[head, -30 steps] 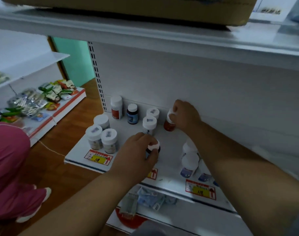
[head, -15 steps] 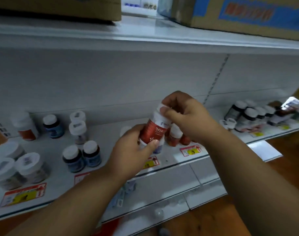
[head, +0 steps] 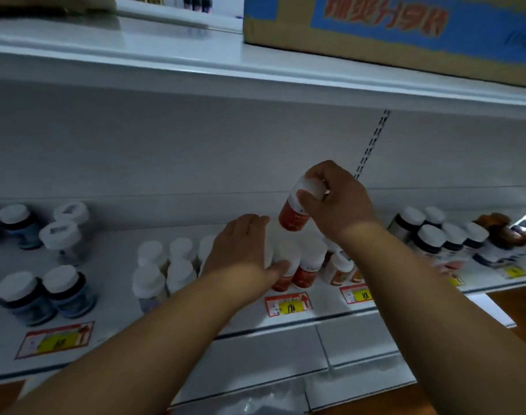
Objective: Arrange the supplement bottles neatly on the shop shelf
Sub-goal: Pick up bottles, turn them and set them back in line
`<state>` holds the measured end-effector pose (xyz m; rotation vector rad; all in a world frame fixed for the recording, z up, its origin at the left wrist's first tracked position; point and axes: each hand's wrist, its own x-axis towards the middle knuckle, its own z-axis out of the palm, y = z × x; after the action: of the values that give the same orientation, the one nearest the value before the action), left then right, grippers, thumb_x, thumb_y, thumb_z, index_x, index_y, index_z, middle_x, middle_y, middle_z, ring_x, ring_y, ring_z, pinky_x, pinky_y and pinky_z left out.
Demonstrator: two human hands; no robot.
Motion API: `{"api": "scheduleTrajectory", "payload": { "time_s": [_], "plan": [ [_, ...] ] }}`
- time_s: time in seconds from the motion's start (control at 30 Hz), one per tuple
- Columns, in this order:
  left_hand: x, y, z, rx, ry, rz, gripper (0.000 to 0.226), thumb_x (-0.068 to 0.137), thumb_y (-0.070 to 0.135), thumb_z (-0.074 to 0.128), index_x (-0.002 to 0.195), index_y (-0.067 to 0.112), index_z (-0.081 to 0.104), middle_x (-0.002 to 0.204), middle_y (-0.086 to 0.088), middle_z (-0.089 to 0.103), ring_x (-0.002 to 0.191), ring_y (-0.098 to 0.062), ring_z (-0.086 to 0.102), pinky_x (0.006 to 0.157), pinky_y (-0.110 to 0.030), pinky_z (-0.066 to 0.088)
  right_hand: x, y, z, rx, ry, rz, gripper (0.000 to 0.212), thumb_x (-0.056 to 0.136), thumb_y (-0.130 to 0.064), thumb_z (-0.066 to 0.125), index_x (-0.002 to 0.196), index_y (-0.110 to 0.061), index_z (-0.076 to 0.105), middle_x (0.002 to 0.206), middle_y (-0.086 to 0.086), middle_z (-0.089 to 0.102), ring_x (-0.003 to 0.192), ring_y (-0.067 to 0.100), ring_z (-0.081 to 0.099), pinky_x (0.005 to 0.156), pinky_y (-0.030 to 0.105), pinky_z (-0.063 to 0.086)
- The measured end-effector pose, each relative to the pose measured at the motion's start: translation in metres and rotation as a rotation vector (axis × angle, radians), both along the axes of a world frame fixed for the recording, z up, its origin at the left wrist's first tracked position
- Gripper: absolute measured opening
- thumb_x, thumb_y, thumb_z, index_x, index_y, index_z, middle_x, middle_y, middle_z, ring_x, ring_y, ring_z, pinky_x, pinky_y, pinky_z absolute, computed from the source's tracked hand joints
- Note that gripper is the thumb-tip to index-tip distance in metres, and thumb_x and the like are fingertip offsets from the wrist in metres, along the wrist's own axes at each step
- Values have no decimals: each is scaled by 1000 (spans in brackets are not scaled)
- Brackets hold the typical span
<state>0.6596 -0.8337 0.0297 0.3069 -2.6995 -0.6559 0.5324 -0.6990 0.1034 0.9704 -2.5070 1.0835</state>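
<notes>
Gripping a red bottle (head: 293, 215) by its white cap, the right hand (head: 335, 205) is holding it tilted above the shelf (head: 112, 250), fingers curled round the lid. Left hand (head: 241, 247) is resting w/ fingers mostly straight on the red-bottle cluster (head: 303, 269) near the shelf's front edge, thumb against a cap. White-capped bottles (head: 166, 265) are standing just beside it; dark bottles (head: 43, 292) are sitting toward the left end, more dark bottles (head: 435, 238) toward the right end.

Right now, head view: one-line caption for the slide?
Right hand holds a red supplement bottle by its cap above the red-bottle cluster, while left hand rests on that cluster on the shelf.
</notes>
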Motion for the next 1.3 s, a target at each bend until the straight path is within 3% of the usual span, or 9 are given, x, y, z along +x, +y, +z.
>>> {"api": "scheduleTrajectory", "payload": {
  "time_s": [0.07,0.13,0.2,0.37,0.6,0.77,0.9,1.1,1.3],
  "plan": [
    [-20,8,-3,-107,-100,41,106,70,75,58,151,23,13,159,-3,14,144,-22,11,115,-37,13,-20,-6,-17,103,16,90,25,83,-28,65,104,-24,54,104,0,57,87,14,52,64,16,34],
    [-35,12,-7,-180,-242,70,120,66,84,54,153,22,-1,162,-5,-5,147,-27,-6,117,-43,2,-34,-12,-35,203,-30,183,28,84,-28,65,108,-18,54,106,4,57,91,18,53,68,24,36],
    [-46,14,-13,-240,-357,85,126,63,89,48,152,19,-7,161,-9,-12,146,-31,-14,118,-49,1,-45,-18,-51,293,-87,258,31,85,-28,65,111,-15,54,108,7,56,95,21,53,72,28,38],
    [-52,19,-23,-289,-314,145,111,63,85,52,146,19,21,153,-6,20,138,-29,18,107,-42,29,-59,-23,-76,333,-148,436,23,86,-26,66,101,-12,57,99,9,59,89,21,55,70,29,37],
    [-50,28,-25,-314,-233,183,86,68,77,51,131,21,36,128,0,38,114,-24,35,92,-35,38,-65,-27,-86,324,-167,502,15,86,-29,62,92,-26,49,92,2,55,78,13,52,58,20,31],
    [-54,14,-19,-127,-317,103,97,61,85,53,136,24,37,128,1,38,109,-25,43,92,-38,42,-67,-29,-90,312,-156,534,12,91,-27,59,99,-20,54,97,5,57,83,16,55,58,16,29],
    [-58,2,-16,-31,-330,87,103,58,92,44,136,26,39,132,-1,37,107,-26,53,90,-38,43,-69,-28,-92,348,-151,522,31,94,-34,56,119,-17,52,109,6,57,93,17,55,70,26,37],
    [-55,8,-19,-51,-372,140,115,45,100,38,135,28,36,127,0,38,111,-28,47,94,-46,43,-71,-24,-96,310,-168,502,35,90,-37,61,118,-19,55,109,3,59,93,13,53,69,24,34],
    [-50,14,-18,-74,-349,157,108,56,91,50,139,24,33,131,-3,38,115,-30,44,96,-44,42,-71,-26,-95,314,-192,518,35,90,-42,61,116,-19,56,106,1,58,91,13,54,67,24,35]
  ]
}}
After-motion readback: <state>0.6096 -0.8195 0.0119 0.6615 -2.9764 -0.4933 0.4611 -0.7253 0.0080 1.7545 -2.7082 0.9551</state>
